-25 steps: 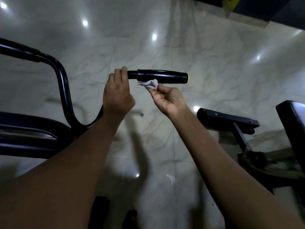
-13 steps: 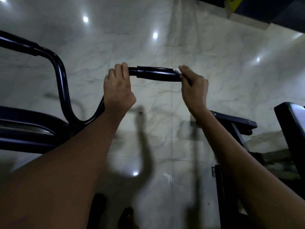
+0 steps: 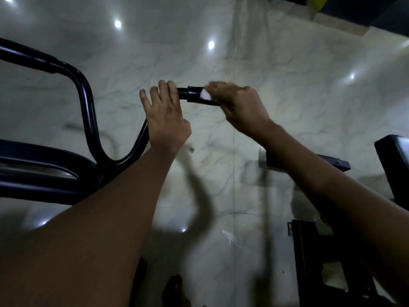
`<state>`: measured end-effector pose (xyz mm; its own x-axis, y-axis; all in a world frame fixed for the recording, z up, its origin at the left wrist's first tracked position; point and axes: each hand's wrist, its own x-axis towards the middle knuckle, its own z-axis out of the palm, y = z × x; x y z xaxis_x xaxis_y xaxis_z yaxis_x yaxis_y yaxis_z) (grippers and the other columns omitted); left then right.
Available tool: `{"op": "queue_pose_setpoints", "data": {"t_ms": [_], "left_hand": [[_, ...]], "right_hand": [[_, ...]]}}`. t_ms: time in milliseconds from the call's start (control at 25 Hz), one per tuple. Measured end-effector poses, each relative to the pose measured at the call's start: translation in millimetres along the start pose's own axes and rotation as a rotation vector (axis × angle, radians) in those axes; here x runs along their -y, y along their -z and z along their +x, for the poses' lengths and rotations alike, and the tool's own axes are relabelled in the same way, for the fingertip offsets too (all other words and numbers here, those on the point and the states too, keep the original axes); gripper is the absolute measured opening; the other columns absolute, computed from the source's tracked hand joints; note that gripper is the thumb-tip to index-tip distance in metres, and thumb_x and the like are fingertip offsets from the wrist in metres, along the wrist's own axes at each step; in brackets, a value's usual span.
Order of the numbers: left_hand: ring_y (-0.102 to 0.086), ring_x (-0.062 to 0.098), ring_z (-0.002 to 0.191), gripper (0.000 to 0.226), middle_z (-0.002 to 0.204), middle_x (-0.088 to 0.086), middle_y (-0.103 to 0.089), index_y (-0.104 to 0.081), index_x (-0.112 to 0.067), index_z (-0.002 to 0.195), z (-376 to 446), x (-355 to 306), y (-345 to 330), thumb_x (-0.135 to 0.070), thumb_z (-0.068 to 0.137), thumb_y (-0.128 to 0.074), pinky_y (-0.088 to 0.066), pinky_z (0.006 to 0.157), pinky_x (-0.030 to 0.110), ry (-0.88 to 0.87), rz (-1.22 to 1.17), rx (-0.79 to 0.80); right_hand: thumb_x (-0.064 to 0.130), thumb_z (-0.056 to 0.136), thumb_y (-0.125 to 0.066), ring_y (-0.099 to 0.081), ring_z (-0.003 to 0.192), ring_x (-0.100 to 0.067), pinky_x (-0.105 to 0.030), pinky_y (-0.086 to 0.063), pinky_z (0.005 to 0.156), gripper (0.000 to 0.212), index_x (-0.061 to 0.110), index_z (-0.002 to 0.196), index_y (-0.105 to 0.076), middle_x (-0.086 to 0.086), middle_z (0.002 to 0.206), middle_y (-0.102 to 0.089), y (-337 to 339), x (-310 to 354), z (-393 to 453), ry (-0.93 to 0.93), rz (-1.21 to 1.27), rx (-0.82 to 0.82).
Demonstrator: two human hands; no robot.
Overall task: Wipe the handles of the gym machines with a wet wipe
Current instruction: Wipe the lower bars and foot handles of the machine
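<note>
A black machine handle [image 3: 194, 95] sticks out to the right from a bent black tube [image 3: 86, 103]. My left hand [image 3: 164, 116] holds the tube just left of the grip, fingers curled over its top. My right hand [image 3: 239, 105] is wrapped round the grip with a white wet wipe [image 3: 204, 94] pressed between its fingers and the handle. Only a small corner of the wipe shows. The handle's right end is hidden under my right hand, which is blurred.
The machine's thick black frame [image 3: 37, 173] fills the left side. A black padded seat [image 3: 394, 165] and a bracket [image 3: 334, 165] stand at the right, with a dark base [image 3: 314, 258] below. Pale marble floor [image 3: 221, 173] lies underneath, with a small bit of debris [image 3: 191, 150].
My right hand closed the wipe round the handle's right end, then slid left along the grip toward my left hand. My left hand stayed on the tube.
</note>
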<state>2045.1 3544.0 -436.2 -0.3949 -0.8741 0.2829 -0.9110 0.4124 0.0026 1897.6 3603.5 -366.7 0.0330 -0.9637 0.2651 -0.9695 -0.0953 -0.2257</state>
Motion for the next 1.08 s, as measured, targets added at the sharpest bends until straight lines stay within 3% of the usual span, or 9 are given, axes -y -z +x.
{"op": "queue_pose_setpoints", "data": {"t_ms": [160, 280, 400, 560, 680, 800, 880, 1000, 1080], "left_hand": [[-0.045, 0.034, 0.113, 0.079, 0.129, 0.018, -0.043, -0.022, -0.002, 0.132, 1, -1, 0, -0.026, 0.070, -0.065, -0.022, 0.112, 0.049, -0.016, -0.027, -0.034], [-0.052, 0.031, 0.107, 0.082, 0.123, 0.015, -0.050, -0.023, -0.003, 0.127, 1, -1, -5, -0.030, 0.064, -0.068, -0.031, 0.108, 0.047, -0.003, 0.004, -0.094], [-0.054, 0.030, 0.104, 0.082, 0.121, 0.014, -0.052, -0.025, -0.004, 0.125, 0, 1, -8, -0.031, 0.062, -0.069, -0.038, 0.103, 0.045, 0.002, 0.017, -0.112], [-0.056, 0.029, 0.097, 0.080, 0.114, 0.013, -0.055, -0.029, -0.004, 0.121, 1, -1, -8, -0.026, 0.057, -0.072, -0.044, 0.096, 0.043, 0.007, -0.017, -0.176], [-0.056, 0.026, 0.097, 0.081, 0.115, 0.011, -0.055, -0.029, -0.005, 0.123, 1, -2, -9, -0.032, 0.059, -0.070, -0.045, 0.094, 0.039, 0.005, 0.023, -0.151], [-0.053, 0.027, 0.101, 0.078, 0.119, 0.012, -0.052, -0.024, -0.004, 0.125, 1, 0, -7, -0.030, 0.064, -0.067, -0.043, 0.096, 0.041, 0.004, 0.009, -0.107], [-0.053, 0.029, 0.100, 0.076, 0.119, 0.014, -0.051, -0.024, -0.005, 0.124, 1, 1, -6, -0.025, 0.065, -0.067, -0.043, 0.095, 0.041, 0.004, -0.025, -0.118], [-0.055, 0.028, 0.092, 0.074, 0.110, 0.013, -0.055, -0.032, -0.005, 0.120, 3, 1, -7, -0.023, 0.059, -0.070, -0.046, 0.088, 0.037, -0.002, -0.060, -0.206], [-0.056, 0.027, 0.087, 0.076, 0.107, 0.012, -0.057, -0.037, -0.004, 0.119, 3, 1, -9, -0.026, 0.055, -0.071, -0.047, 0.084, 0.034, -0.021, -0.086, -0.228]], "right_hand": [[-0.002, 0.084, -0.054, -0.054, 0.120, -0.025, -0.030, -0.037, 0.103, 0.037, 0.007, 0.118, -0.063, -0.012, 0.126, -0.059, 1, -31, -26, 0.163, 0.019, -0.051], [0.007, 0.089, -0.053, -0.061, 0.111, -0.025, -0.033, -0.046, 0.096, 0.032, 0.008, 0.119, -0.063, -0.011, 0.120, -0.063, 15, -39, -35, -0.086, 0.088, -0.140], [0.015, 0.092, -0.047, -0.063, 0.095, -0.034, -0.037, -0.048, 0.081, 0.029, 0.010, 0.114, -0.065, -0.015, 0.106, -0.069, 5, -15, -2, -0.308, -0.025, -0.050], [0.005, 0.090, -0.048, -0.054, 0.120, -0.029, -0.037, -0.039, 0.105, 0.036, 0.004, 0.124, -0.058, -0.014, 0.128, -0.058, -7, 0, -15, -0.014, 0.032, -0.021], [0.023, 0.096, -0.043, -0.054, 0.120, -0.026, -0.034, -0.034, 0.108, 0.036, 0.008, 0.125, -0.057, -0.010, 0.129, -0.058, 3, -22, -39, -0.116, -0.086, -0.126], [0.037, 0.098, -0.032, -0.058, 0.105, -0.030, -0.035, -0.041, 0.093, 0.040, 0.013, 0.111, -0.062, -0.007, 0.113, -0.065, 5, -10, -19, -0.335, -0.092, -0.096], [0.035, 0.098, -0.035, -0.056, 0.108, -0.030, -0.036, -0.043, 0.087, 0.038, 0.012, 0.114, -0.060, -0.009, 0.114, -0.063, -1, 9, -5, -0.270, -0.084, -0.048], [0.029, 0.097, -0.038, -0.036, 0.135, -0.026, -0.033, -0.022, 0.112, 0.047, 0.005, 0.137, -0.043, -0.013, 0.142, -0.044, -8, 9, -16, -0.083, -0.055, 0.071], [0.035, 0.097, -0.030, -0.026, 0.140, -0.025, -0.036, -0.010, 0.116, 0.055, 0.004, 0.142, -0.032, -0.013, 0.149, -0.033, -5, -9, -34, -0.020, -0.155, 0.087]]}}
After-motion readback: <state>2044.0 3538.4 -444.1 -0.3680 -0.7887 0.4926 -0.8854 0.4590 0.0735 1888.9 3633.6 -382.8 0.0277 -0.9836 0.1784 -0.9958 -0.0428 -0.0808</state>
